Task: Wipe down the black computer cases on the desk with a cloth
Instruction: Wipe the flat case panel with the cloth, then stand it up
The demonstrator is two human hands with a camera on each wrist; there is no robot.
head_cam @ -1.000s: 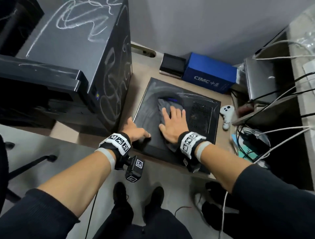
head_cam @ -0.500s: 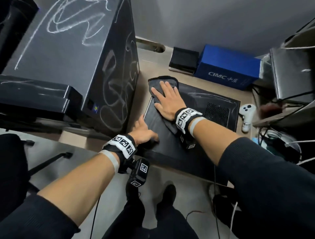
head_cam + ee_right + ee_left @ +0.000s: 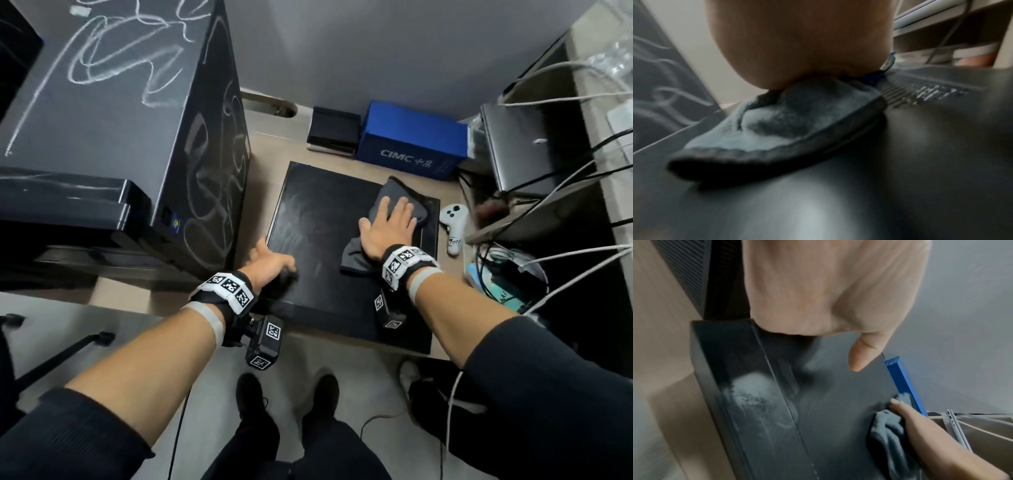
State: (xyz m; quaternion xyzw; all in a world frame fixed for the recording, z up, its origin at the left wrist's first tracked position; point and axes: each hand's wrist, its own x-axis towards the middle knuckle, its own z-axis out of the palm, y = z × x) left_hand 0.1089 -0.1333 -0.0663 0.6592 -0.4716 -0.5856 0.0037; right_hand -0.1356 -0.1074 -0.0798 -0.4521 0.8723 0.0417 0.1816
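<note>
Head view shows a flat black computer case (image 3: 318, 253) lying on the desk (image 3: 260, 147). The right hand (image 3: 388, 229) lies flat on a dark gray cloth (image 3: 399, 198), fingers straight and spread, pressing it on the far right part of the case top. The right hand's grip is open. Part of the cloth sticks out under the wrist. The left hand (image 3: 269, 263) holds the near left edge of the flat case, with fingers curled over the edge and the thumb (image 3: 865, 353) on top. Its grip is closed on that case. Pale dusty smears show on the case top and on its side.

A tall black computer case (image 3: 130, 137) stands just to the left, and white scribbles cover it. Behind the flat case sit a blue box (image 3: 411, 144) and a small black box (image 3: 334, 132). A white game controller (image 3: 454, 222) lies just beside the flat case on the right. White cables (image 3: 565, 185) hang near a gray laptop (image 3: 513, 150) on the right.
</note>
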